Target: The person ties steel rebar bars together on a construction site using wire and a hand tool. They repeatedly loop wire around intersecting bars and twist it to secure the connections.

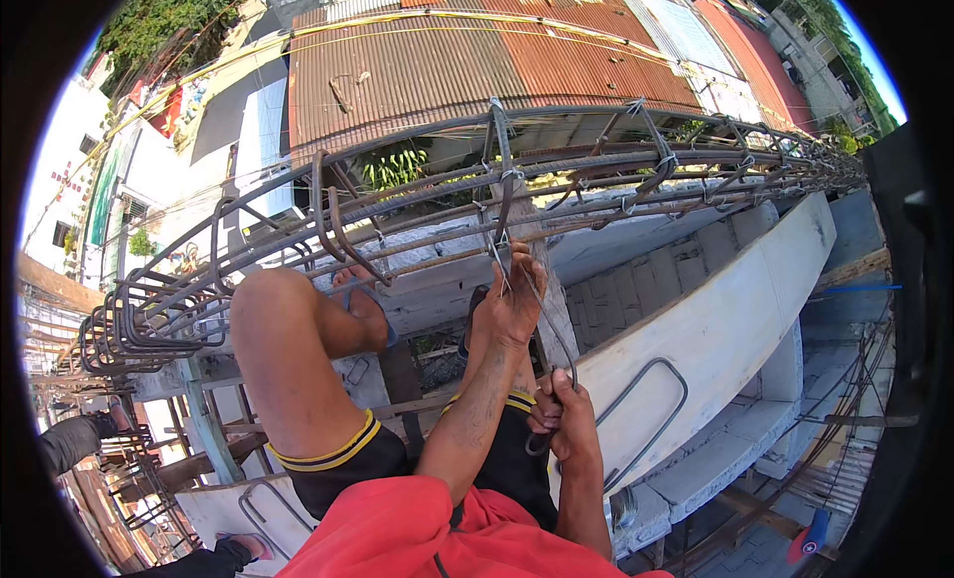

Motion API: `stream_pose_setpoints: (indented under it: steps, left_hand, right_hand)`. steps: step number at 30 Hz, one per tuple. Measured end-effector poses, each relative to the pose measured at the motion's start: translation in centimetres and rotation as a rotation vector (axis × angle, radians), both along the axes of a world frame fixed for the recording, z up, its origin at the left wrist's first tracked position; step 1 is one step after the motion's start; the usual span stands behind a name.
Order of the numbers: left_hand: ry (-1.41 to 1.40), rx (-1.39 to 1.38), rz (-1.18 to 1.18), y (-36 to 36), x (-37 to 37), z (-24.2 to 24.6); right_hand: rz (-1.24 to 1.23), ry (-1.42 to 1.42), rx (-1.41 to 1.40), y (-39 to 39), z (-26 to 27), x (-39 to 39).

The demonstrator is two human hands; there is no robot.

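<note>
My right hand (568, 415) grips a rebar tie-wire hook (557, 321), whose bent rod runs up towards the rebar cage. A loop shows at the hook's lower end. Higher up, my left hand (516, 298) is beside a steel stirrup (504, 198), palm partly towards me and fingers bent near the hook's upper end. Thin tie wire (503, 271) sticks out by this hand; whether the fingers pinch it cannot be made out. The long rebar cage (417, 198) crosses in front of me, with wire ties at several stirrups. My knees are bent close to it.
A pale board (715, 324) slopes at right, with a loose bent stirrup (682, 380) on it. Concrete-block walls (618, 287) drop away below. Another person's leg (74, 440) shows at lower left. Corrugated roofs (417, 78) and overhead cables (462, 15) lie beyond.
</note>
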State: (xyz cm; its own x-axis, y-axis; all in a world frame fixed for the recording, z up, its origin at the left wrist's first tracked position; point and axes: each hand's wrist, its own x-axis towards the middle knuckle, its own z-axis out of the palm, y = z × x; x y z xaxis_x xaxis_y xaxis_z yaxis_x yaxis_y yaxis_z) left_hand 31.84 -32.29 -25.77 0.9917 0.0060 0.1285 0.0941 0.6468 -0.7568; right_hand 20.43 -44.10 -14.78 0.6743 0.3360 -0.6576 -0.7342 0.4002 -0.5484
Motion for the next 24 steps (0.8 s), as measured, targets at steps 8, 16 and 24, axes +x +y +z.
stream_pose_setpoints:
  steps: [8,16,24]
  left_hand:
    - [-0.036,0.161,0.100,-0.7,1.7,-2.2]
    - [0.067,0.272,-0.040,1.6,0.9,-0.3]
    - [0.546,0.954,-0.204,3.5,0.3,2.2]
  right_hand:
    - [0.149,0.084,-0.045,-2.5,-0.6,2.7]
    - [0.844,-0.988,-1.347,-4.2,-2.6,3.5]
    - [1.260,-1.007,-0.834,-4.0,-2.6,4.8]
